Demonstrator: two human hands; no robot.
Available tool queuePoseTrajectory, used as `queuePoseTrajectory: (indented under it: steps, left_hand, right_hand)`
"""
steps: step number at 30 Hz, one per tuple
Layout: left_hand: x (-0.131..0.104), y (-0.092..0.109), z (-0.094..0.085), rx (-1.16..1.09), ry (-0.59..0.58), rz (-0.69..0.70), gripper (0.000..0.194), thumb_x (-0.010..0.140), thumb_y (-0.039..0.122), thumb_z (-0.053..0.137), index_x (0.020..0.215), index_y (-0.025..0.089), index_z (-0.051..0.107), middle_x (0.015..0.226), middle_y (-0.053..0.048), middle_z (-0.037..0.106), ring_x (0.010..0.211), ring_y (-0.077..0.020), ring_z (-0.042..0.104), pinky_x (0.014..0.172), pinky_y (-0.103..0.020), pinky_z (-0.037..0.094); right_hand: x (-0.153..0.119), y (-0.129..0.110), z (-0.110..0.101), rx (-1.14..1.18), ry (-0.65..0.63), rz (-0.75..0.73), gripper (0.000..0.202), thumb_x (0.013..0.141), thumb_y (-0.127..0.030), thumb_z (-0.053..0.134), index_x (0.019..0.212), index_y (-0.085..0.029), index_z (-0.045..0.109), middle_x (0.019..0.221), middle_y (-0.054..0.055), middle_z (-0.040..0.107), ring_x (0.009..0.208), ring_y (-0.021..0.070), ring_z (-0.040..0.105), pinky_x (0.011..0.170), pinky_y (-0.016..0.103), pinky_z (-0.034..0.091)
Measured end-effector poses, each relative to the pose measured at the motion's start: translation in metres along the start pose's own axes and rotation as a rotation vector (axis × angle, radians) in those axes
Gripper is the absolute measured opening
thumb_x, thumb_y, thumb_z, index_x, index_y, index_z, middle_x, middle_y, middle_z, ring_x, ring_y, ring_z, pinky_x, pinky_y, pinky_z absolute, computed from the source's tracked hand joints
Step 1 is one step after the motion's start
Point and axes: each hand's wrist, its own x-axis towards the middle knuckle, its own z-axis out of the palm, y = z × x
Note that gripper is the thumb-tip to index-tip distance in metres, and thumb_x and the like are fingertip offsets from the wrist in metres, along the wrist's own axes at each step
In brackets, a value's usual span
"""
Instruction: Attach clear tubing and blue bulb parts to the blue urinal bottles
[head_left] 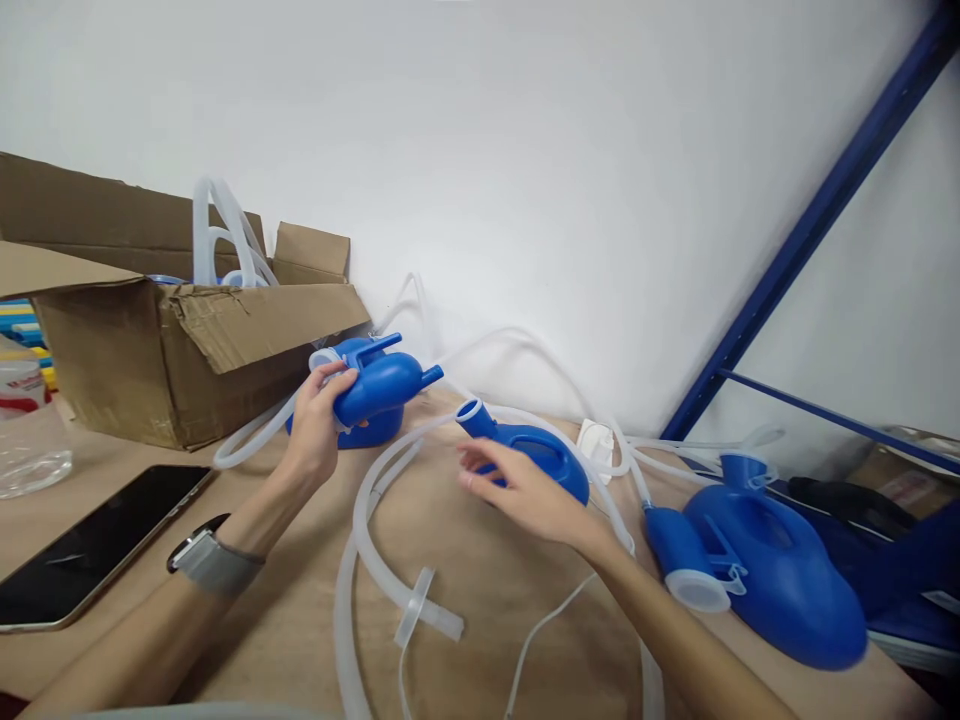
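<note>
My left hand [319,415] grips a blue plastic urinal cup [386,385] with a white cap, a side handle and a narrow spout pointing right. Behind this cup, partly hidden, a blue urinal bottle [375,430] stands by the carton. Fingers apart and holding nothing, my right hand [517,485] hovers in front of another blue urinal bottle [555,460], whose open neck [474,415] tilts up to the left. Whether the hand touches that bottle I cannot tell. Between my hands, a clear white hose [367,530] loops across the table, its end passing through a white ring clip [415,605].
An open cardboard box [112,360] with hoses inside stands at the left. A phone [97,545] and a clear plastic container [34,450] lie nearby. At right are a blue bottle [787,570], a capped cup [682,550] and a blue metal frame [810,230].
</note>
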Motion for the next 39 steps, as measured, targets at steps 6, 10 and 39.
queuePoseTrajectory:
  steps: [6, 10, 39]
  left_hand:
    - [0.003, -0.024, 0.001, 0.272, -0.142, -0.002, 0.059, 0.067, 0.055, 0.079, 0.112, 0.019, 0.067, 0.103, -0.006, 0.067, 0.090, -0.0242, 0.064, 0.061, -0.027, 0.052]
    - [0.000, -0.038, 0.000, 0.304, -0.176, -0.027, 0.061, 0.071, 0.058, 0.076, 0.117, 0.019, 0.064, 0.107, -0.008, 0.067, 0.094, -0.0270, 0.064, 0.065, -0.031, 0.054]
    - [0.028, -0.022, -0.036, 0.463, 0.090, 0.240, 0.040, 0.074, 0.041, 0.066, 0.106, 0.021, 0.080, 0.095, -0.004, 0.076, 0.094, -0.0286, 0.067, 0.090, -0.037, 0.050]
  right_hand:
    - [-0.005, -0.005, 0.034, -0.105, -0.419, -0.037, 0.070, 0.097, -0.062, 0.054, 0.158, -0.031, 0.039, 0.157, 0.010, 0.048, 0.145, 0.0323, 0.044, 0.119, 0.048, 0.033]
    - [0.022, -0.001, 0.060, -0.082, -0.253, 0.030, 0.056, 0.104, -0.061, 0.036, 0.156, -0.040, 0.042, 0.146, 0.008, 0.058, 0.142, 0.0330, 0.046, 0.119, 0.054, 0.030]
    - [0.048, 0.046, 0.043, 0.435, -0.133, 0.044, 0.073, 0.082, -0.017, 0.061, 0.151, -0.029, 0.044, 0.166, 0.011, 0.029, 0.102, 0.0206, 0.073, 0.084, 0.038, 0.061]
